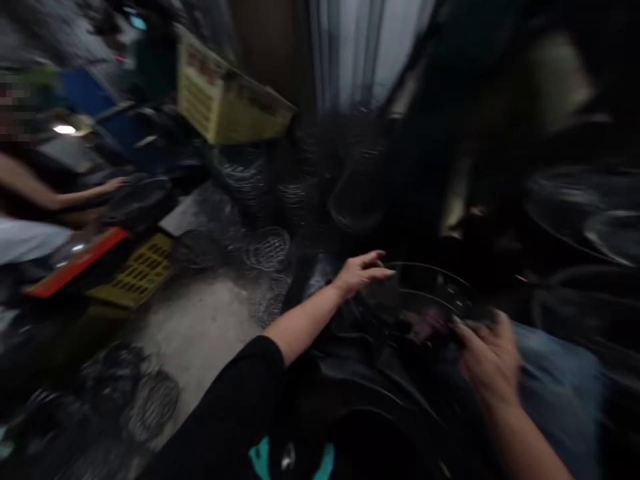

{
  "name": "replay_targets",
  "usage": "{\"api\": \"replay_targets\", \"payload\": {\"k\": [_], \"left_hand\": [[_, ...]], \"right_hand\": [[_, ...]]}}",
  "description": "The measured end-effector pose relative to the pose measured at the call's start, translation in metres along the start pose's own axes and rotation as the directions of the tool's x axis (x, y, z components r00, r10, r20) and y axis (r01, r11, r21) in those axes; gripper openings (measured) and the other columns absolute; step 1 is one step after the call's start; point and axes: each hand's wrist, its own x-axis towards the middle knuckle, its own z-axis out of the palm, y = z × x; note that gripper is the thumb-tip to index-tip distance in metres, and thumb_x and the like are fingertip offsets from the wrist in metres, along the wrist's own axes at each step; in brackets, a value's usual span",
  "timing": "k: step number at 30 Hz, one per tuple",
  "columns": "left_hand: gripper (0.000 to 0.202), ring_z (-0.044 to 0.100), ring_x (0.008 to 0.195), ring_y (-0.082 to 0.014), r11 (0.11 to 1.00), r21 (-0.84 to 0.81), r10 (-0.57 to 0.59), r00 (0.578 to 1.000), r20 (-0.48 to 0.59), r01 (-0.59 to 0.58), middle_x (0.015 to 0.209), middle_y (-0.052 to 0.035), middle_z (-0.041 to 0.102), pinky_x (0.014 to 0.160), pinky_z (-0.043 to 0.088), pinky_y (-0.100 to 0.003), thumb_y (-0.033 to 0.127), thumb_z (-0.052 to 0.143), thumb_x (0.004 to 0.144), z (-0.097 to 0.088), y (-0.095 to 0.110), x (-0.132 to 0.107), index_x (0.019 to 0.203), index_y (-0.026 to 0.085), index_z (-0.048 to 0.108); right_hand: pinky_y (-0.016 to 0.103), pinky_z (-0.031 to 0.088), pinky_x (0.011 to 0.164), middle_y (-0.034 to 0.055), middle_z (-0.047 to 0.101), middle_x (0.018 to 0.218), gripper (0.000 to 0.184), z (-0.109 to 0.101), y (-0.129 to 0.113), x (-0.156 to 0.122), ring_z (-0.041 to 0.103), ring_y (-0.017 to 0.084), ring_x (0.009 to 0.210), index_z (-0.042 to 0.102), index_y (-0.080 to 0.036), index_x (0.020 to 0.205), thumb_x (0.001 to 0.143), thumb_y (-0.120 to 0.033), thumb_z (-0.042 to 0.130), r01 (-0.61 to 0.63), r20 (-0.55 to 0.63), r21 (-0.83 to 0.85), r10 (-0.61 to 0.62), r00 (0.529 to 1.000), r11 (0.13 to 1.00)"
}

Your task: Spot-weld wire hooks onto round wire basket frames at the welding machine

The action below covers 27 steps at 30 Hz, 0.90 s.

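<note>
The picture is heavily smeared by motion. My left hand (361,272) reaches forward with its fingers stretched out over a dark round rimmed part (430,283) that lies in front of me. My right hand (487,357) is at the near right edge of that same round part, fingers bent toward it; whether they grip it is too blurred to tell. A black sleeve covers my left upper arm, and blue jeans show under my right hand.
Stacks of round wire fan guards (267,250) stand on the concrete floor (200,327), more at lower left. A yellow crate (223,100) sits behind, a flat yellow crate (137,270) and an orange board (75,263) at left. Another person's arm (75,193) reaches in at left.
</note>
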Motion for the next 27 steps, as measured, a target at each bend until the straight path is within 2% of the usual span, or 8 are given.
{"api": "replay_targets", "payload": {"k": [3,5,7,14,18,21,24,27], "left_hand": [[0.085,0.053,0.098,-0.0189,0.985,0.154,0.079,0.996,0.031,-0.082,0.107,-0.0058,0.058,0.089,0.044,-0.033,0.029,0.085,0.051,-0.006,-0.016,0.018,0.13,0.02,0.055],[0.105,0.05,0.106,-0.0224,0.95,0.292,0.103,0.993,0.055,-0.115,0.121,-0.0093,0.053,0.091,0.044,-0.035,0.025,0.089,0.044,-0.009,-0.025,0.025,0.139,0.021,0.045],[0.111,0.05,0.106,-0.0228,0.912,0.389,0.123,0.991,0.054,-0.134,0.123,-0.0105,0.051,0.09,0.045,-0.036,0.024,0.09,0.042,-0.009,-0.03,0.029,0.142,0.021,0.041],[0.082,0.053,0.089,-0.0155,0.89,0.437,0.126,0.991,0.038,-0.13,0.1,-0.0041,0.056,0.085,0.046,-0.031,0.023,0.086,0.051,-0.001,-0.026,0.051,0.127,0.016,0.055],[0.073,0.054,0.093,-0.0163,0.859,0.481,0.183,0.983,0.03,-0.175,0.101,-0.0033,0.055,0.088,0.045,-0.031,0.02,0.084,0.054,0.004,-0.015,0.055,0.122,0.018,0.058],[0.071,0.054,0.097,-0.0168,0.787,0.572,0.254,0.966,0.04,-0.231,0.104,-0.0033,0.055,0.092,0.044,-0.031,0.017,0.082,0.054,0.01,-0.002,0.054,0.121,0.018,0.059],[0.071,0.055,0.099,-0.0173,0.706,0.663,0.28,0.958,0.061,-0.249,0.106,-0.0039,0.056,0.094,0.043,-0.031,0.015,0.08,0.056,0.017,0.01,0.053,0.123,0.018,0.058],[0.071,0.055,0.102,-0.0194,0.614,0.744,0.305,0.949,0.084,-0.264,0.111,-0.006,0.057,0.096,0.043,-0.033,0.013,0.077,0.056,0.023,0.021,0.052,0.124,0.016,0.058]], "right_hand": [[0.025,0.049,0.057,-0.0022,0.059,0.075,0.05,-0.018,0.01,0.006,0.057,0.012,0.059,0.052,-0.024,0.11,0.066,-0.027,0.076,-0.074,-0.074,0.25,0.095,0.993,0.965],[0.023,0.048,0.054,-0.0038,0.059,0.074,0.052,-0.016,0.014,0.014,0.056,0.011,0.057,0.05,-0.024,0.111,0.065,-0.026,0.076,-0.08,-0.105,0.305,0.117,0.988,0.949],[0.022,0.047,0.052,-0.0042,0.059,0.074,0.054,-0.013,0.016,0.021,0.056,0.011,0.056,0.048,-0.024,0.113,0.067,-0.027,0.075,-0.085,-0.129,0.308,0.13,0.983,0.948],[0.024,0.048,0.055,-0.0047,0.061,0.074,0.057,-0.012,0.025,0.029,0.057,0.011,0.056,0.045,-0.025,0.118,0.069,-0.031,0.074,-0.138,-0.122,0.296,0.181,0.976,0.945],[0.029,0.051,0.071,-0.0015,0.066,0.086,0.055,-0.013,0.029,0.034,0.063,0.014,0.074,0.047,-0.024,0.116,0.068,-0.027,0.074,-0.157,-0.06,0.271,0.179,0.982,0.95],[0.037,0.05,0.086,0.0032,0.067,0.098,0.063,-0.013,0.034,0.037,0.064,0.02,0.091,0.046,-0.022,0.121,0.065,-0.028,0.074,-0.203,-0.032,0.236,0.216,0.976,0.95],[0.042,0.049,0.091,0.009,0.064,0.111,0.077,-0.014,0.043,0.037,0.061,0.024,0.102,0.039,-0.021,0.133,0.065,-0.03,0.073,-0.239,0.011,0.165,0.241,0.97,0.957],[0.043,0.05,0.09,0.0151,0.048,0.135,0.09,-0.019,0.052,0.033,0.051,0.029,0.119,0.028,-0.021,0.143,0.066,-0.032,0.073,-0.228,0.029,0.017,0.227,0.973,0.974]]}}
